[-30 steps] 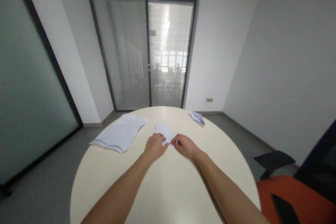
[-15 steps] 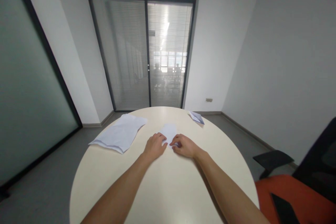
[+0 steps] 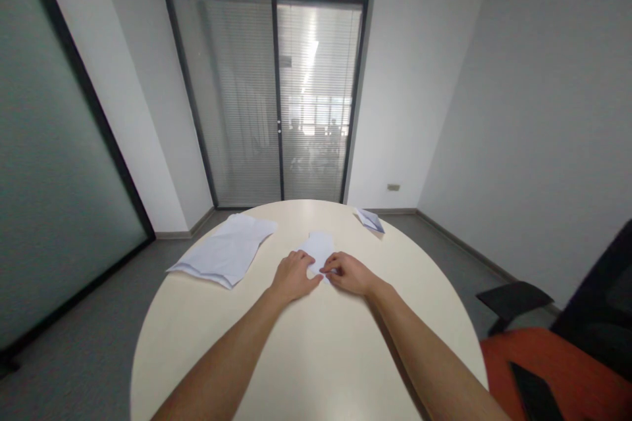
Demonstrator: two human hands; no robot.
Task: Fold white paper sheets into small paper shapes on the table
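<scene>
A small folded piece of white paper [image 3: 320,247] lies near the middle of the round cream table [image 3: 316,355]. My left hand [image 3: 292,277] rests on its near left edge with fingers curled and pressing down. My right hand [image 3: 348,273] pinches the paper's near right edge between thumb and fingers. The two hands almost touch each other. The near part of the paper is hidden under my fingers.
A loose stack of white sheets [image 3: 225,251] lies at the table's left side. A small folded paper shape [image 3: 370,219] sits at the far right rim. An orange-seated chair with black armrest [image 3: 553,362] stands at the right. Glass sliding doors [image 3: 276,99] face me.
The folded paper has turned from pointing left to pointing more straight away from me, and my hands have shifted slightly with it.
</scene>
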